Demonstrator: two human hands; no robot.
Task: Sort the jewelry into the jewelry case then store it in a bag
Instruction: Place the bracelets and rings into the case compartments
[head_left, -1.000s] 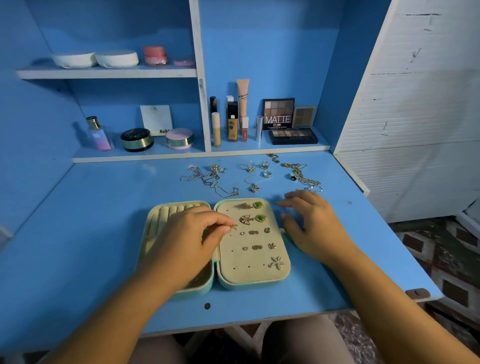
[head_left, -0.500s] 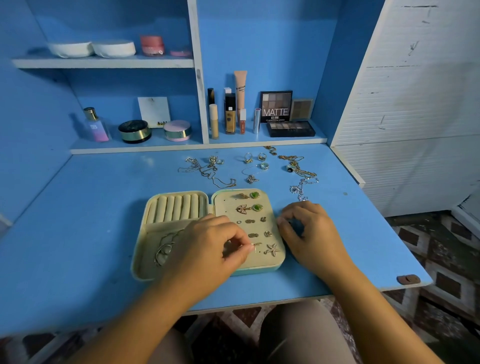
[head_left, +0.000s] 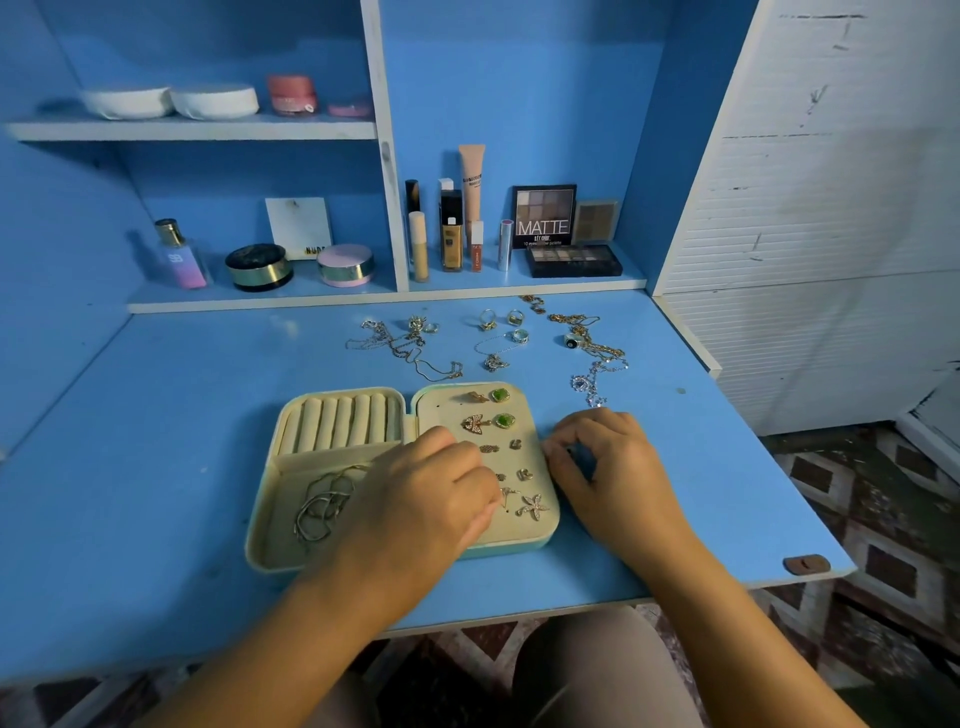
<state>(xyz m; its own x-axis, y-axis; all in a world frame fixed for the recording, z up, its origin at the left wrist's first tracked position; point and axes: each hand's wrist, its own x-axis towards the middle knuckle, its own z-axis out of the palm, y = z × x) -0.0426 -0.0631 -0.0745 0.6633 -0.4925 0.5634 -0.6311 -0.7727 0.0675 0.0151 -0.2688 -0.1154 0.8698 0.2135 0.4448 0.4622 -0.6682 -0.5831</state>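
A mint jewelry case (head_left: 260, 540) lies open on the blue desk (head_left: 156, 441). Its left half holds ring rolls (head_left: 343, 421) and a thin chain (head_left: 322, 506). Its right panel carries several earrings, among them a starfish (head_left: 533, 506) and two green ones (head_left: 501, 396). My left hand (head_left: 415, 509) lies across the middle of the case, its fingertips pinched on a small silver earring (head_left: 508, 492) at the lower panel. My right hand (head_left: 618, 467) rests on the desk with curled fingers touching the case's right rim. Loose necklaces (head_left: 410, 348), rings (head_left: 501, 319) and gold chains (head_left: 592, 338) lie behind the case.
Cosmetics line the low shelf behind the desk: a perfume bottle (head_left: 179, 254), round jars (head_left: 258, 266), tubes (head_left: 451, 228) and eyeshadow palettes (head_left: 545, 215). A white slatted panel (head_left: 831, 208) stands at the right. The desk's front edge (head_left: 519, 616) runs just under my wrists.
My left hand has slid down from the panel's upper left to its lower part, uncovering the chain. My right hand went from flat on the desk to curled against the case's rim.
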